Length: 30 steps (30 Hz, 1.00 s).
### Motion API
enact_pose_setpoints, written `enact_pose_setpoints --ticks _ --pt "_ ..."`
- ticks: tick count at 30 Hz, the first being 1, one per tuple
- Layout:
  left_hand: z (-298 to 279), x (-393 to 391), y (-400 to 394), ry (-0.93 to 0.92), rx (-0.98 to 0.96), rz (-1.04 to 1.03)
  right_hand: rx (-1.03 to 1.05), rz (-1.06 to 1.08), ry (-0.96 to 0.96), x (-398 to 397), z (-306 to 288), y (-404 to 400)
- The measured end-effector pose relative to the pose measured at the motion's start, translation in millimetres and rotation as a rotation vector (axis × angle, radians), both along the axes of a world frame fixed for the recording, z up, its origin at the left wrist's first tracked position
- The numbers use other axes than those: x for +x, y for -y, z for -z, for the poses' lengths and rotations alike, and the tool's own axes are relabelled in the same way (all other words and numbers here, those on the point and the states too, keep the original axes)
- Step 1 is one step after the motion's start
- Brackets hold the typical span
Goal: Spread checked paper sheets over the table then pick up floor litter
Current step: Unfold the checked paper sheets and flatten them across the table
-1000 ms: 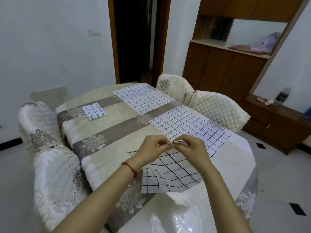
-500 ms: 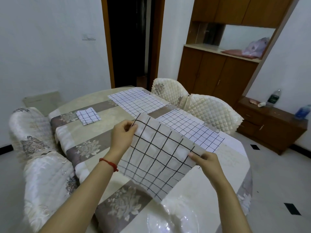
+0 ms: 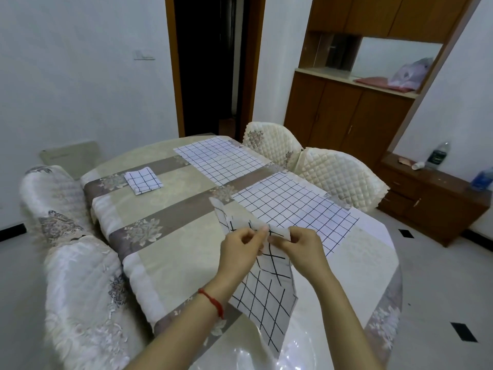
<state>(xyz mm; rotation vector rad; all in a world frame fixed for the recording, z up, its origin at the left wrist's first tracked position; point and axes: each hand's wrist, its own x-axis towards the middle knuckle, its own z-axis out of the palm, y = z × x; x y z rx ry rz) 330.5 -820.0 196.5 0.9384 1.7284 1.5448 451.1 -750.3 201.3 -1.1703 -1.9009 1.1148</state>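
Head view: left hand (image 3: 240, 247) and right hand (image 3: 298, 247) both pinch a checked paper sheet (image 3: 264, 297) held above the near table (image 3: 170, 252). Two spread sheets (image 3: 293, 209) lie far right; a folded sheet (image 3: 142, 180) lies far left.

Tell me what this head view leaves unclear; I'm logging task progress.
- Floor litter: none discernible; the table and chairs hide the nearby floor.
- Held checked sheet: its top edge is covered by the left hand and right hand.
- Folded sheet: layer count too small to tell.
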Motion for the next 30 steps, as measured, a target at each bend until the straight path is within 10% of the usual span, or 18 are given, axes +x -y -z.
enact_pose_setpoints --ticks 10,30 --pt "-8.7 -7.0 1.7 0.36 -0.078 0.083 0.17 -0.042 0.06 -8.0 4.3 7.6" --pt "20.0 -97.7 -24.0 0.068 -0.123 -0.128 0.105 0.267 0.029 16.4 12.6 -44.7"
